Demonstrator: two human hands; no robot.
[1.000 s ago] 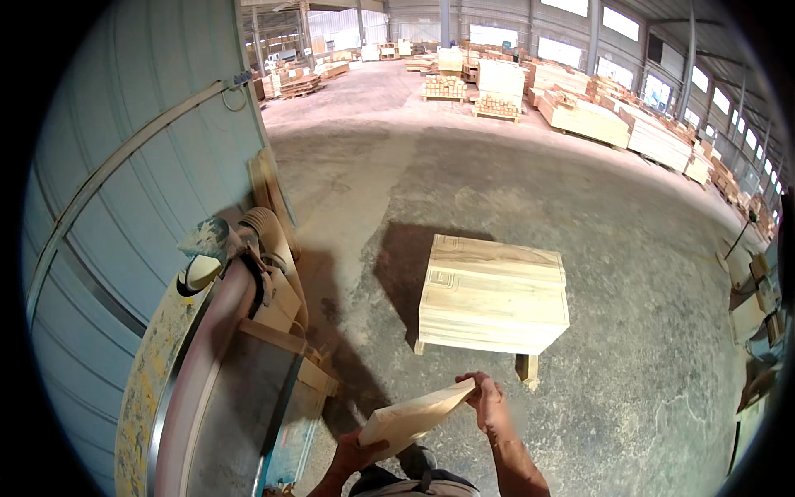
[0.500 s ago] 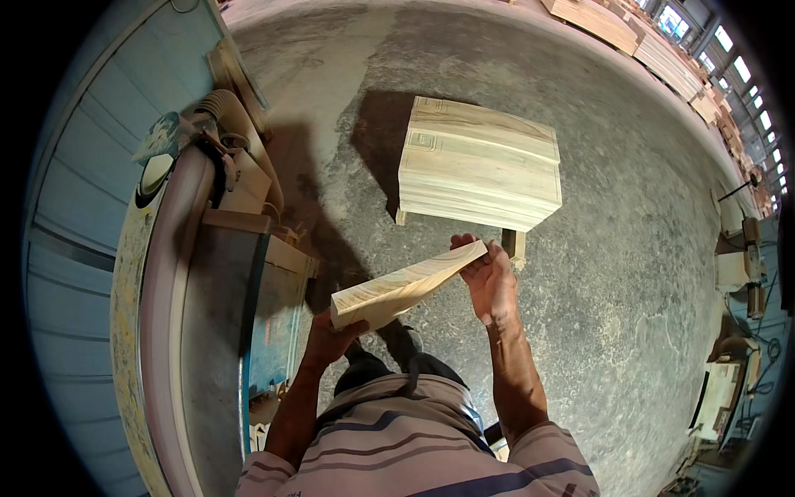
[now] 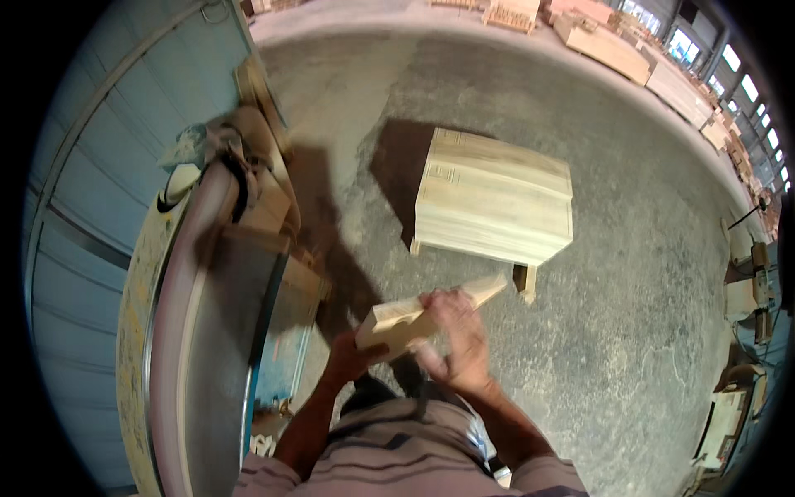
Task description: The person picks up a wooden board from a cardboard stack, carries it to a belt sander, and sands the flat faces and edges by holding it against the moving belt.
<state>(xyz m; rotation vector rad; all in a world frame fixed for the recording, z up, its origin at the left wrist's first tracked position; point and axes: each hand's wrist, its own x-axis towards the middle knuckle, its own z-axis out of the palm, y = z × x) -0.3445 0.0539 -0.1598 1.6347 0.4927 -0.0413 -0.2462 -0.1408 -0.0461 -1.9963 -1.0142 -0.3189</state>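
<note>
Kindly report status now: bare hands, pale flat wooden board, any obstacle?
Left hand gripping left end of pale flat wooden board; right hand blurred over its middle. Pale wooden panel stack ahead, apart from board.

- No words, numbers, brands or signs could be read anywhere.
- On the stack of boards (image 3: 494, 203), the square pattern (image 3: 441, 174) near the left edge of its top was made of lines and did not read as letters.
- On the machine (image 3: 219, 331) left of the stack, blur hid any lettering on the blue side panel (image 3: 277, 369).
- On the wooden board (image 3: 402, 328) nearer than the stack, no mark could be read.
- On the wood piles (image 3: 609, 51) far beyond the stack, any labels were too small to read.
</note>
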